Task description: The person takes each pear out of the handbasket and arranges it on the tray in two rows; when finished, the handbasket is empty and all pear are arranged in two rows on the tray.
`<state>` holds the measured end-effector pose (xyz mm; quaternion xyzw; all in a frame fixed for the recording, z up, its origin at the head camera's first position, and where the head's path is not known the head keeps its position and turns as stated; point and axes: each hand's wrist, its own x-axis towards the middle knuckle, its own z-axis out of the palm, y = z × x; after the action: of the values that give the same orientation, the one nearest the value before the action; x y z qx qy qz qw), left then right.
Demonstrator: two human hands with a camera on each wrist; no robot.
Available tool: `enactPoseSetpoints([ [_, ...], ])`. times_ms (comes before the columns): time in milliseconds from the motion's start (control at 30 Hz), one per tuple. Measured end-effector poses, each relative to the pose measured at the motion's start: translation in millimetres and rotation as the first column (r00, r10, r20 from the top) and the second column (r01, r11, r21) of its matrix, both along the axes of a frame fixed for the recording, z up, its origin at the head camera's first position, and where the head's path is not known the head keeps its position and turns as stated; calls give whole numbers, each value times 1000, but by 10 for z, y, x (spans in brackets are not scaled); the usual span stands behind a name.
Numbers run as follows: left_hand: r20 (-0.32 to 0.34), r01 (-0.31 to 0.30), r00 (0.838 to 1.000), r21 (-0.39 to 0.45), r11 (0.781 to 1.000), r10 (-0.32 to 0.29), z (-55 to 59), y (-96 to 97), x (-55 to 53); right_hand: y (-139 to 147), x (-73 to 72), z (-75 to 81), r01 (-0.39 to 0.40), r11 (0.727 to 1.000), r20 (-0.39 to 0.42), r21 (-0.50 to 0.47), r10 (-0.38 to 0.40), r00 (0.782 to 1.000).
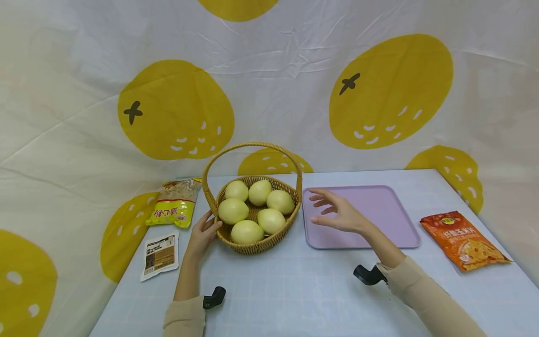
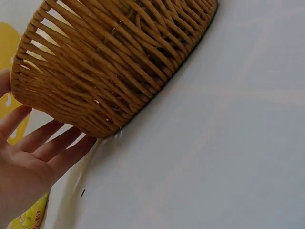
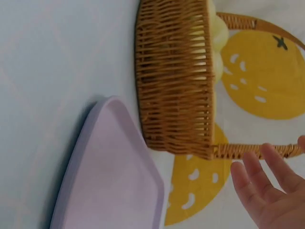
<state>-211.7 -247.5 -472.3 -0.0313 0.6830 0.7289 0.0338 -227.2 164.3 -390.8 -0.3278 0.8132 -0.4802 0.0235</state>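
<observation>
Beige sleeves [image 1: 184, 318] lie nearest, one in front of the wicker basket [image 1: 250, 248] toward its left, the other well to its right. A black bent piece [image 1: 214, 297] sits at each wrist, above the pale table [image 1: 290, 290] that spreads in front of the basket. Left of the basket and slightly nearer lies a white pouch [image 1: 161, 256] with a brown label; well off to the basket's right, an orange packet [image 1: 465, 241] lies flat.

At the basket's left side is the left hand [image 1: 201, 238]. Its grip is wide: the fingers are spread and touch the outer wall without closing round it. The basket itself stands upright on the table, its tall handle arching overhead, and six pale round fruits [image 1: 247, 232] rest inside.

To the right of the basket hangs the right hand [image 1: 337, 215], palm turned toward it, its grip wide and holding nothing. Beneath that hand a lilac tray [image 1: 375, 206] lies just beside the basket, with bare inside.

Left of the basket and near its far side lies a yellow bag [image 1: 174, 201]. Behind the basket hangs a whitish cloth [image 1: 273, 103] printed with big yellow fruit shapes.
</observation>
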Motion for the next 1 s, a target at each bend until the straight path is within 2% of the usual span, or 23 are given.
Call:
enactPoseSetpoints([
  [200,-1,-14,1000,10,1000,14,-28,24,4,-203,-95,20,-57,998,-13,6,57,998],
  [367,13,-32,999,35,999,32,-40,33,-5,-406,-193,95,-107,994,-44,25,108,993],
  [500,22,-47,999,50,998,46,-37,36,-2,-611,-290,177,-161,982,-95,99,171,981],
  [633,26,-50,998,46,998,49,-36,23,0,-842,-417,229,-202,953,-138,226,237,962],
  [833,37,-54,998,52,997,52,-39,10,-8,-1157,-549,281,-209,880,-204,426,319,926],
  [1000,39,-38,999,52,998,36,-49,1,-15,-1370,-604,270,-237,852,-166,468,348,923],
])
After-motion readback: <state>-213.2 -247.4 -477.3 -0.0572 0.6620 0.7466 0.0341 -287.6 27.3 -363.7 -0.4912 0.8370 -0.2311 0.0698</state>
